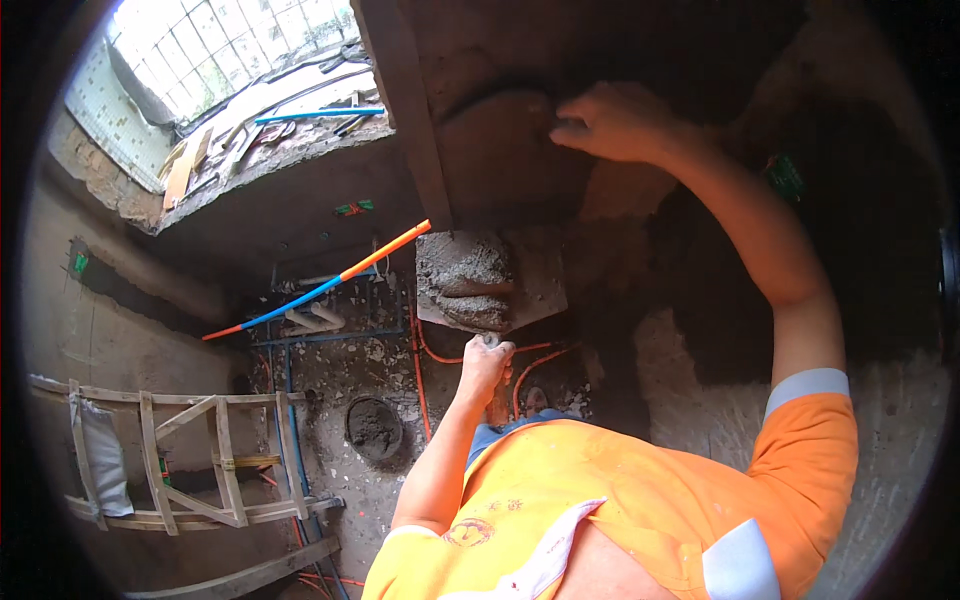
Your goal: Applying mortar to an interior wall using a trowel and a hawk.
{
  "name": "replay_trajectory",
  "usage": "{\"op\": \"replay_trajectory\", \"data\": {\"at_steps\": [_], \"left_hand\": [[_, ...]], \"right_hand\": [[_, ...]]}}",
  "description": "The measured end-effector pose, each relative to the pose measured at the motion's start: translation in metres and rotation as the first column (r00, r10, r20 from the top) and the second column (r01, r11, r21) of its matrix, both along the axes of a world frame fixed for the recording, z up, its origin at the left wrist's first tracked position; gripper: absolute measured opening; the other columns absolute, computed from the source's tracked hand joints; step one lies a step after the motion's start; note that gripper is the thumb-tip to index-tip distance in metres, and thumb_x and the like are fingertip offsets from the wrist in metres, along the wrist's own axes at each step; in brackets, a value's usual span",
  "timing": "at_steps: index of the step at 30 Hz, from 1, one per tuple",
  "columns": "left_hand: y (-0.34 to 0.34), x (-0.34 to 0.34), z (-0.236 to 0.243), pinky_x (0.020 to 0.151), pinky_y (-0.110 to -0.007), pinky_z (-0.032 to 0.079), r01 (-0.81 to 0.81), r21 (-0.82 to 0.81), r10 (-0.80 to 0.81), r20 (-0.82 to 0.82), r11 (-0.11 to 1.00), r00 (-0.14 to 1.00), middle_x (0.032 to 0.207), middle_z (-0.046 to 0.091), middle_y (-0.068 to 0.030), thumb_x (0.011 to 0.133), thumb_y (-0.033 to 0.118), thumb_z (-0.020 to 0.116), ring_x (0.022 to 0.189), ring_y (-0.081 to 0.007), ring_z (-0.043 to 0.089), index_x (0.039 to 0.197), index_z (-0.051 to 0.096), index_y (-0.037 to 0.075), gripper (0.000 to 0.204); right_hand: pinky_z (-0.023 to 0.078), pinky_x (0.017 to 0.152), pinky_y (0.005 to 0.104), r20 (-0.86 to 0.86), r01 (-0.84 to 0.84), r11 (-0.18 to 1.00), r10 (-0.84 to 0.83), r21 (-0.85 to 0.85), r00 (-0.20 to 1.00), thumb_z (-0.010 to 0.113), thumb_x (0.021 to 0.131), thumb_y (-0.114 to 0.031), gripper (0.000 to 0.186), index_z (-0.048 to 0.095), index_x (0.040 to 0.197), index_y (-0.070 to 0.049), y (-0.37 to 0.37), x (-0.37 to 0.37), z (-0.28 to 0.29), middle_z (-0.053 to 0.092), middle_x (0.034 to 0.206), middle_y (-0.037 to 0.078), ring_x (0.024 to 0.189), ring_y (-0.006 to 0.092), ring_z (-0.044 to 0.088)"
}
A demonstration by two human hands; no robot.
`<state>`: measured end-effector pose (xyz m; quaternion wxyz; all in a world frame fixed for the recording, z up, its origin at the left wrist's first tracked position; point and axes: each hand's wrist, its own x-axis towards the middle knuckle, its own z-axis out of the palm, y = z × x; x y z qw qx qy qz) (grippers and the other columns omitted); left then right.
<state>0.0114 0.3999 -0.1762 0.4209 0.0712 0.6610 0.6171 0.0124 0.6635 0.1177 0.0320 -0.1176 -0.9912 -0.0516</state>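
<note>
In front of my body, my left hand point(487, 365) is closed round the grip of a mortar board point(542, 285), a flat plate held about level. A heap of wet grey mortar point(462, 270) with a groove across it lies on the plate's left part. My right arm reaches up and forward to the dark wet wall point(500, 165). There my right hand point(612, 122) is curled closed close to the surface; what its fingers hold is lost in the dark. A dark curved mark shows on the wall just left of it.
A straight strip point(412, 110) stands along the wall's edge beside a window opening point(230, 60) with clutter on its sill. An orange-and-blue pipe point(380, 255) slants left of the board. Below are a round bucket point(373, 430), a wooden trestle point(147, 440) and orange floor pipes point(418, 380).
</note>
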Motion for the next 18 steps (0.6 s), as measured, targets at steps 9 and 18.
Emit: {"op": "replay_trajectory", "data": {"at_steps": [9, 18], "left_hand": [[-0.004, 0.005, -0.005, 0.039, -0.030, 0.039, -0.052, 0.018, 0.051, 0.009, 0.999, 0.999, 0.055, 0.047, -0.0019, 0.077, 0.008, 0.062, 0.041, -0.0146, 0.047, 0.068, 0.046, 0.007, 0.018], [-0.002, 0.006, 0.004, 0.039, -0.029, 0.040, -0.145, 0.032, 0.148, -0.155, 0.989, 0.977, 0.055, 0.049, -0.0037, 0.076, 0.009, 0.060, 0.041, -0.0140, 0.048, 0.069, 0.049, 0.004, 0.014]], "right_hand": [[0.049, 0.084, 0.0363, -0.272, -0.053, 0.992, 0.019, -0.118, 0.962, 0.061, 0.084, -0.046, 0.051, 0.065, 0.112, -0.004, 0.019, 0.006, 0.045, 0.068, 0.101, 0.016, 0.097, 0.0286, 0.064], [0.053, 0.069, 0.0349, -0.450, -0.218, 0.948, 0.094, -0.233, 0.888, 0.073, 0.078, -0.032, 0.037, 0.068, 0.100, -0.003, -0.022, 0.139, -0.170, 0.069, 0.087, 0.013, 0.077, 0.0264, 0.068]]}}
